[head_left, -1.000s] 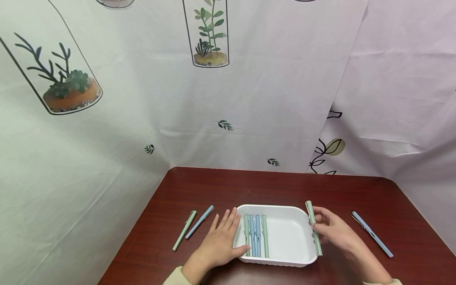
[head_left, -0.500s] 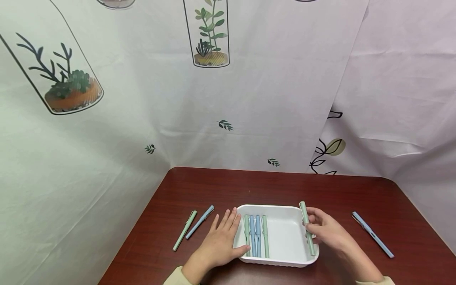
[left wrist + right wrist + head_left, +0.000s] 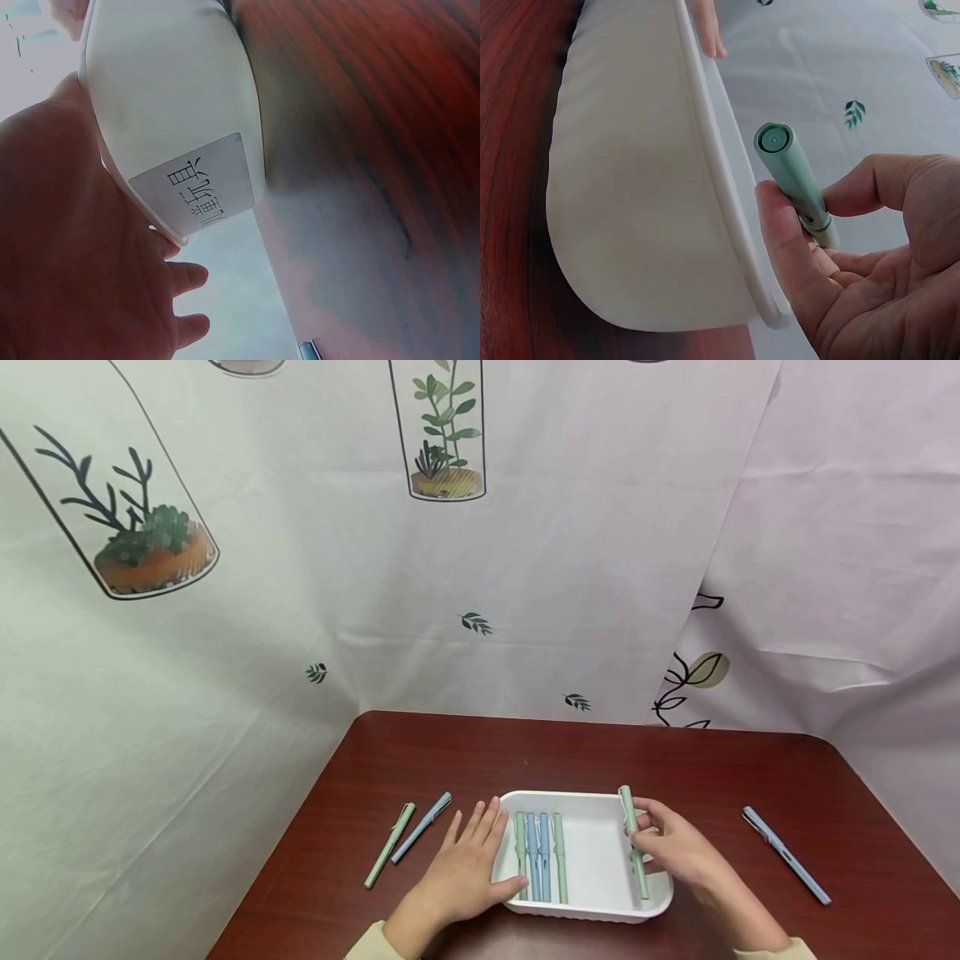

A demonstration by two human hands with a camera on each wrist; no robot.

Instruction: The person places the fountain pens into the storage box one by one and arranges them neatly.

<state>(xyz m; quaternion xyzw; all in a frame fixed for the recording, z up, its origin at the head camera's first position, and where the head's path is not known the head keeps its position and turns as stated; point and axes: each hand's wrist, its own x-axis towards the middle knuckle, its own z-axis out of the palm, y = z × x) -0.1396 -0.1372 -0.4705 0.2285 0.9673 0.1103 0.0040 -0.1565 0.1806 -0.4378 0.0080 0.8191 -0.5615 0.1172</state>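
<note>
My right hand [image 3: 671, 843] pinches a green pen [image 3: 633, 843] between thumb and fingers, above the right part of a white tray [image 3: 600, 913]. The right wrist view shows the end of this green pen [image 3: 795, 176] beyond the tray's rim. My left hand [image 3: 465, 868] lies with fingers spread across the tray's left rim, holding nothing. Inside the tray, toward its left side, two green pens and two blue pens [image 3: 544, 858] lie side by side. In the left wrist view the left palm [image 3: 82, 240] is against the tray's rim, beside a label [image 3: 196, 186].
Left of the tray, a green pen [image 3: 390, 845] and a blue pen [image 3: 422, 827] lie on the dark red table [image 3: 480, 752]. Another blue pen [image 3: 786, 855] lies at the right. A printed cloth [image 3: 570, 568] hangs behind the table.
My right hand has moved left with the green pen, from the tray's right rim to over its inside. The left hand has stayed in place.
</note>
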